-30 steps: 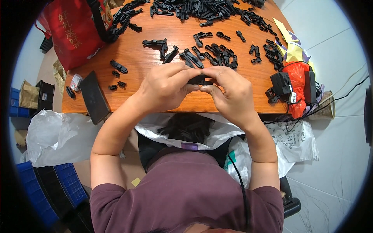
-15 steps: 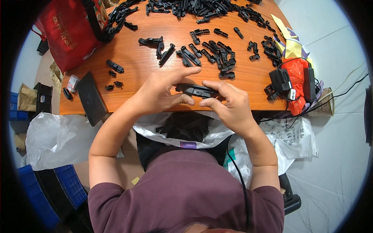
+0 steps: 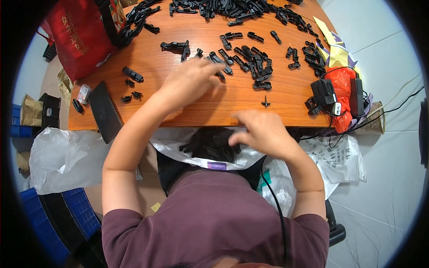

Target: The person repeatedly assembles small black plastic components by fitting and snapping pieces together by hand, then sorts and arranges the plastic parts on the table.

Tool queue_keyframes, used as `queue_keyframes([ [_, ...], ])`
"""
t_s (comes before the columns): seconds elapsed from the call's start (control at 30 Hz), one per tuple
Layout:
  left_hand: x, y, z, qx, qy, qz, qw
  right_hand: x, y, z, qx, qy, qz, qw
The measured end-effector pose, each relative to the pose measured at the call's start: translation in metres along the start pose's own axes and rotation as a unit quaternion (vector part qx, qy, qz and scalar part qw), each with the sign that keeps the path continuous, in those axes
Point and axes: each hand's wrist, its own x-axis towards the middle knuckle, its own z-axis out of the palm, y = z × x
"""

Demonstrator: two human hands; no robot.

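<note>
My left hand (image 3: 190, 82) is over the table, its blurred fingers stretched out and apart above several long black plastic clips (image 3: 214, 57), partly covering them. Nothing shows in that hand. By the table's front edge, my right hand (image 3: 263, 133) has its thumb and forefinger apart and holds nothing that I can see. Below its fingertips, a white plastic bag (image 3: 178, 156) lies open on my lap with dark parts (image 3: 210, 145) inside. A small spiked black piece (image 3: 266, 102) sits on the wood just beyond the right hand.
Black clips are heaped along the far side of the table (image 3: 152, 105), with a smaller cluster (image 3: 252, 62) nearer. At left are a red bag (image 3: 80, 40), a dark flat slab (image 3: 105, 111) and small black pieces (image 3: 133, 74). Adapters (image 3: 324, 92) and a red plastic bag (image 3: 342, 89) lie right.
The black part held between both hands has left them. My left hand has moved away toward the clips; my right hand has come down nearer the lap bag. The spiked piece now shows.
</note>
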Motion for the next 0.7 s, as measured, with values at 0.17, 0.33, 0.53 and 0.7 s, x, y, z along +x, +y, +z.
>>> queue_keyframes([
  [0.17, 0.019, -0.026, 0.02, 0.156, 0.018, 0.068, 0.985, 0.077, 0.054, 0.005, -0.113, 0.211, 0.092, 0.967],
  [0.33, 0.003, -0.018, 0.009, 0.014, 0.043, -0.09, 0.995, 0.119, 0.062, 0.002, -0.179, 0.085, 0.132, 0.971],
  [0.53, 0.004, -0.016, -0.027, -0.581, -0.029, -0.346, 0.736, 0.103, 0.038, -0.006, 0.067, 0.342, -0.002, 0.937],
  [0.7, 0.0, -0.017, -0.032, -0.687, -0.076, -0.327, 0.644, 0.073, 0.014, -0.019, 0.415, 0.245, 0.044, 0.875],
])
